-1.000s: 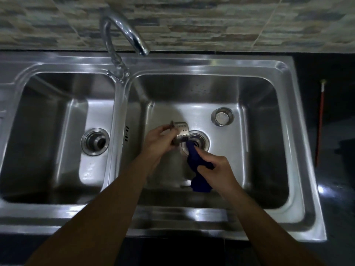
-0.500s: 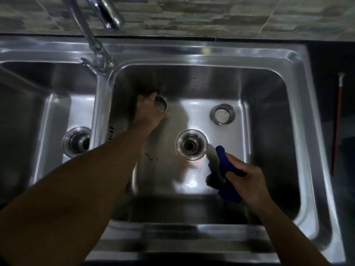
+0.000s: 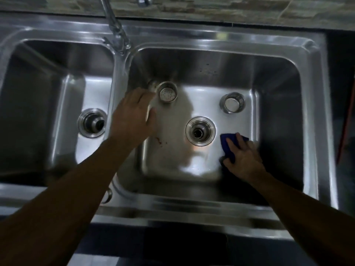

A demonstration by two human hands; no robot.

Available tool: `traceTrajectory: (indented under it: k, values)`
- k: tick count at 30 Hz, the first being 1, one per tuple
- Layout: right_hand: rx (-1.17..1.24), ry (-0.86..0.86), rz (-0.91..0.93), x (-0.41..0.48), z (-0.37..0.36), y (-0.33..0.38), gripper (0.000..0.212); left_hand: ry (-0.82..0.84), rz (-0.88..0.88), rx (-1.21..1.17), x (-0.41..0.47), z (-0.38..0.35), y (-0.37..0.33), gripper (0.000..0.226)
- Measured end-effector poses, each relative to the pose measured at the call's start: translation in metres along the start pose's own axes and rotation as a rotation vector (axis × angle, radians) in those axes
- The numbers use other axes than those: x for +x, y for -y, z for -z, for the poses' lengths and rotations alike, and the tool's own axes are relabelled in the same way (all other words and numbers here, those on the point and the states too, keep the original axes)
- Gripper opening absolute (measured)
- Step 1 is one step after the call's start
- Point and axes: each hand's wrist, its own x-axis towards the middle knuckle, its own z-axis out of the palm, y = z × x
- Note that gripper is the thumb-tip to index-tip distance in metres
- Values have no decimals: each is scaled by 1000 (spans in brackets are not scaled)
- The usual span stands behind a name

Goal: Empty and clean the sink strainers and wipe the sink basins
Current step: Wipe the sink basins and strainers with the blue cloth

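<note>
I risk sweeping grit into the round steel drain (image 3: 199, 130) left of my right hand (image 3: 242, 157), pressed flat on the dark blue cloth (image 3: 226, 150); left hand (image 3: 134, 114) spread, empty.

Drains: two, right drain (image 3: 200, 130) and left drain (image 3: 92, 122).
Strainers: two, perforated strainer (image 3: 168, 92) up-left of the right drain, second strainer (image 3: 232, 102) up-right.
Basins: two, left basin (image 3: 38, 112), right basin (image 3: 278, 112).
Blue cloth (image 3: 224, 145): one.
Hands: two, left hand (image 3: 132, 116), right hand (image 3: 244, 158).
Faucet (image 3: 115, 29): one.

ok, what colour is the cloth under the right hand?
Dark blue, no pattern visible. The cloth shows only in the head view.
</note>
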Motion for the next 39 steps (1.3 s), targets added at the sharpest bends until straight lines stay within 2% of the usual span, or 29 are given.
traceTrajectory:
  k: [2,6,7,14,16,19,21,26,28,32,33,34,37,39]
  values:
    - [-137,-80,26,-1,-12,-1,75,-21,-40,41,-29,18,16,42]
    - [-106,-85,128,5,-26,-4,76,147,139,-86,-70,23,25,66]
    - [-84,-69,169,8,-30,-2,77,147,153,-113,-74,20,25,68]
    - [-129,-132,452,30,-53,81,73,64,168,-187,-74,12,29,57]
    - [-54,-168,416,40,-54,119,73,59,171,-196,-73,13,28,56]
    - [144,-223,212,58,-45,176,71,49,172,-173,-73,12,28,55]
    - [176,-242,172,71,-35,207,69,29,166,-164,-72,12,28,54]
    - [119,-188,489,87,-37,245,66,34,149,-140,-71,10,28,56]
    - [143,-156,616,80,-44,235,65,33,145,-140,-71,9,29,56]
    - [-21,-8,1141,57,-56,155,55,14,121,-179,-70,10,28,55]
    - [-46,37,1215,53,-57,127,54,11,119,-182,-70,11,28,55]
    - [-77,61,1241,50,-57,98,52,4,119,-184,-70,12,28,54]
    - [-179,111,1132,44,-46,15,52,-3,132,-187,-70,14,27,53]
    - [-291,186,1079,41,-37,-17,53,-1,134,-189,-70,15,26,53]
